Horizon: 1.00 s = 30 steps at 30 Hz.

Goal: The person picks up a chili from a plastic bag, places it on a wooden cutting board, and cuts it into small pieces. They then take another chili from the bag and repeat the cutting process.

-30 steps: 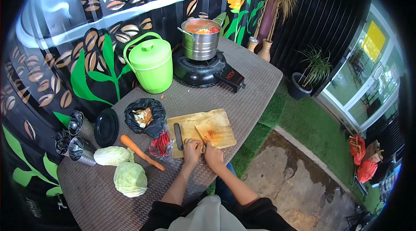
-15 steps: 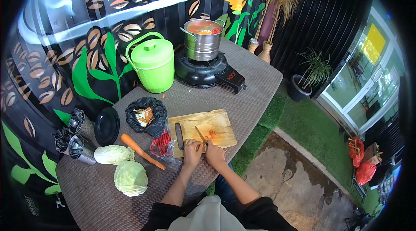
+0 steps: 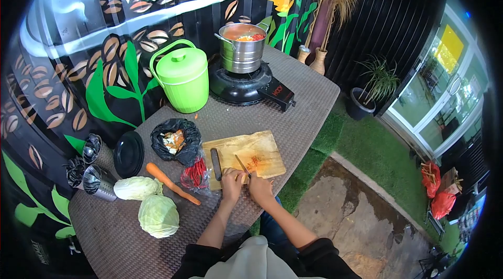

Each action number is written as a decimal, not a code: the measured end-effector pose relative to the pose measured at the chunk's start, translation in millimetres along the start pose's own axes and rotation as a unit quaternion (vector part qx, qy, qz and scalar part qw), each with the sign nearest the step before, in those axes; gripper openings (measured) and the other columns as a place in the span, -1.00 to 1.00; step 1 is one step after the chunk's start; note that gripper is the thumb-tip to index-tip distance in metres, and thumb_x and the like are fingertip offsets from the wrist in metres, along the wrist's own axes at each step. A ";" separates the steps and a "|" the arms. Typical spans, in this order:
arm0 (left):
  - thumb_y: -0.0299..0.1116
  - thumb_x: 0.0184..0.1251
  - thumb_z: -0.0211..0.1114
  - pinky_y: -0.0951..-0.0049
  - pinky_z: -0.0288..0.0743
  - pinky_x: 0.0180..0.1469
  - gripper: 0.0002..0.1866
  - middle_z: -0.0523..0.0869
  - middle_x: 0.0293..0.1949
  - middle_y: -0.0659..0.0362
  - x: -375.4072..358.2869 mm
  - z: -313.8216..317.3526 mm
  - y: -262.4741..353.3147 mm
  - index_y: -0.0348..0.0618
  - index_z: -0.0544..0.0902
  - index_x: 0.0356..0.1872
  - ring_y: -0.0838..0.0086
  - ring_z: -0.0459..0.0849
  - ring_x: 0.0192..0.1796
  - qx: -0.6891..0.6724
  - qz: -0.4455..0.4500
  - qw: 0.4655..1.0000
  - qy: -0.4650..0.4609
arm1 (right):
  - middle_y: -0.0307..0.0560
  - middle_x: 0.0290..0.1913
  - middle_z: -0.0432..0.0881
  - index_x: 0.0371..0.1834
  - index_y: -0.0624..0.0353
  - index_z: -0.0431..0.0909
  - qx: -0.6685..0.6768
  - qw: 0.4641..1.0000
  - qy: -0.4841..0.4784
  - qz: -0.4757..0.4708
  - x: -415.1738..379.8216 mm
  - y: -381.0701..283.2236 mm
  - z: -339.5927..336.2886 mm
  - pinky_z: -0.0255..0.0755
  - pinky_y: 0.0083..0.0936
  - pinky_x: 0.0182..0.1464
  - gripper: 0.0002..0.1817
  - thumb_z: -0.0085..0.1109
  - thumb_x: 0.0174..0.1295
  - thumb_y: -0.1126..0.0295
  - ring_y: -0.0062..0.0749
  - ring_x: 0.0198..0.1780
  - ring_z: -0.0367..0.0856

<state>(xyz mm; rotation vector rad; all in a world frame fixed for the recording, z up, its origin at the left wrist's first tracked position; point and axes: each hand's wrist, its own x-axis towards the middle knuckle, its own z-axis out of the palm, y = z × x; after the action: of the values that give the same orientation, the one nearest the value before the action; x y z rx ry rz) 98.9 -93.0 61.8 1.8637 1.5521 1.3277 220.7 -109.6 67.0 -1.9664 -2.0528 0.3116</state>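
Observation:
My right hand [image 3: 260,189] is closed around a knife [image 3: 241,162], whose blade points up and away over the wooden cutting board [image 3: 266,144]. Just beside it, at the board's near edge, my left hand [image 3: 231,183] has its fingers curled together; a small yellowish-orange bit shows at the fingertips, too small to name. Fine orange-red bits [image 3: 254,162] lie on the board right of the blade. A long dark brown object [image 3: 216,164] rests along the board's left side. Left of the board, a clear plastic bag holds red chilies [image 3: 195,174].
A carrot [image 3: 173,184], two cabbages [image 3: 159,216], a black bag of scraps [image 3: 176,141], utensil cups [image 3: 99,180] and black plates [image 3: 129,153] occupy the table's left. Behind are a green lidded bucket [image 3: 183,80] and a steel pot [image 3: 241,51] with red-orange contents on a portable stove [image 3: 240,87].
The view has shifted very slightly. Both hands stay at the near edge of the board, and the knife blade has tilted or moved only a little.

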 end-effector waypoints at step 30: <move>-0.57 0.11 0.26 0.23 0.45 -0.10 -0.89 0.62 -0.36 0.01 -5.0 -6.7 2.6 -0.31 0.72 -0.35 0.14 0.55 -0.17 0.004 0.025 1.000 0.002 | 0.22 -0.51 0.65 -0.25 0.23 0.37 -0.010 1.000 0.006 0.028 -9.9 -13.6 3.2 0.58 -0.10 -0.40 -0.76 -0.09 0.35 0.24 0.04 -0.44 0.71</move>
<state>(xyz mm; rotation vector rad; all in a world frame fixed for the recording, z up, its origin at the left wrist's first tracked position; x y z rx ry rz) 95.0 -100.2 65.0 1.9174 1.5252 1.3479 207.2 -120.1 68.1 -2.0354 -2.0038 0.2926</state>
